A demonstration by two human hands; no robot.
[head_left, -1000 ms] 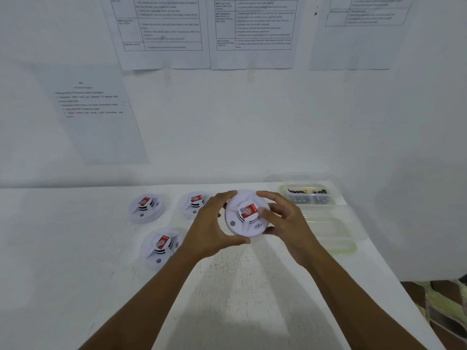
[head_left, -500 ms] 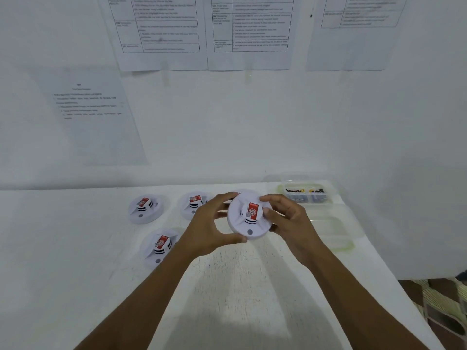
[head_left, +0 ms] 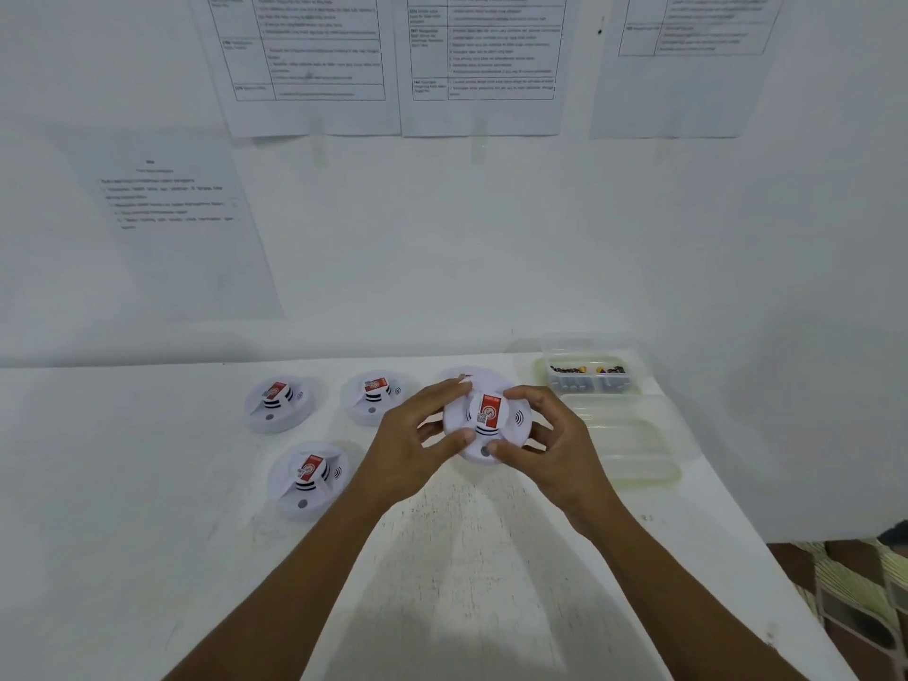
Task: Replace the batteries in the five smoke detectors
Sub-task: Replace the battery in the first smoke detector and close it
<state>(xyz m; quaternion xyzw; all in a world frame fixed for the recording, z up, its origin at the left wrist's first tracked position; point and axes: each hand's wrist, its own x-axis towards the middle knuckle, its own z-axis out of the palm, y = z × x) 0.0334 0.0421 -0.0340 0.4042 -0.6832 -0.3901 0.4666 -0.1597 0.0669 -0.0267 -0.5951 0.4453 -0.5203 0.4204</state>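
Holding a white smoke detector above the white table, I have my left hand and right hand clamped on its rim from either side, thumbs on the near edge. A fifth detector peeks out just behind it. Three more lie to the left: far-left detector, middle detector and near detector, all apart from each other. Right of my hands, an empty clear tray sits close to the table's right edge, and behind it a clear box of batteries stands near the back wall. Open tabletop stretches left and toward me (plenty of room there). Each detector carries a red label with a round emblem; the wall sheets' print is too blurred to read.
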